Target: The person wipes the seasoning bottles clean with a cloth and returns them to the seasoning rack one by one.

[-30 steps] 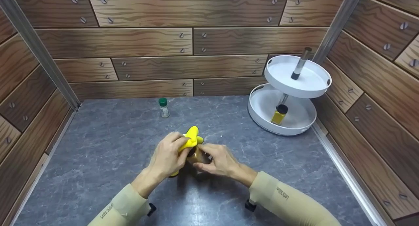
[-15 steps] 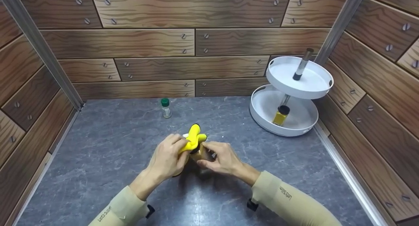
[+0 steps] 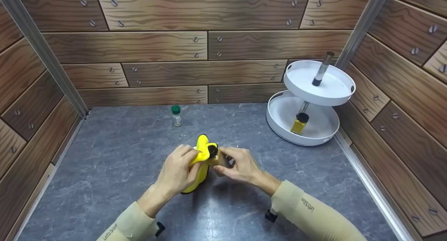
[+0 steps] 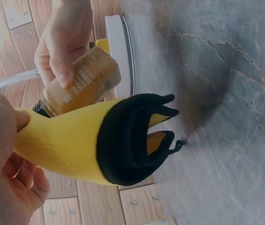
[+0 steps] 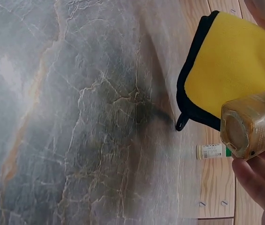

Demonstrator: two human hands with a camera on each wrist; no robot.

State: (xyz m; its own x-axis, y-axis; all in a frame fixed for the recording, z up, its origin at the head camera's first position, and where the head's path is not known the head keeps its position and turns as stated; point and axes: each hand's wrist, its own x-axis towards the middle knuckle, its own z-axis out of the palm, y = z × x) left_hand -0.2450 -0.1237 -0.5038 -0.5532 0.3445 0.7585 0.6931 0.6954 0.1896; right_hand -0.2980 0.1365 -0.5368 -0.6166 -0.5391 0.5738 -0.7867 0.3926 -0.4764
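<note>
My left hand (image 3: 177, 167) pinches a yellow cloth (image 4: 67, 145) with black edging, gathered at the top and hanging down in folds. My right hand (image 3: 241, 166) grips a square spice jar (image 4: 88, 82) by its sides, fingers and thumb around it. Brownish-orange contents and pale lettering show on the jar, and its black lid (image 3: 212, 151) points toward the cloth. In the right wrist view the jar's base (image 5: 237, 131) faces the camera, with the cloth behind it. Both hands are close together above the grey tabletop.
A small green-capped jar (image 3: 177, 118) stands toward the back of the table. At the back right is a white two-tier round stand (image 3: 274, 127), its lower tray holding a yellow jar (image 3: 298, 126) with a black lid. Wood-patterned walls (image 3: 150, 45) enclose the back and sides.
The jar has tilted and shifted slightly right, so its black lid shows beside the cloth instead of under it. More of the cloth's hanging part shows below my left hand.
</note>
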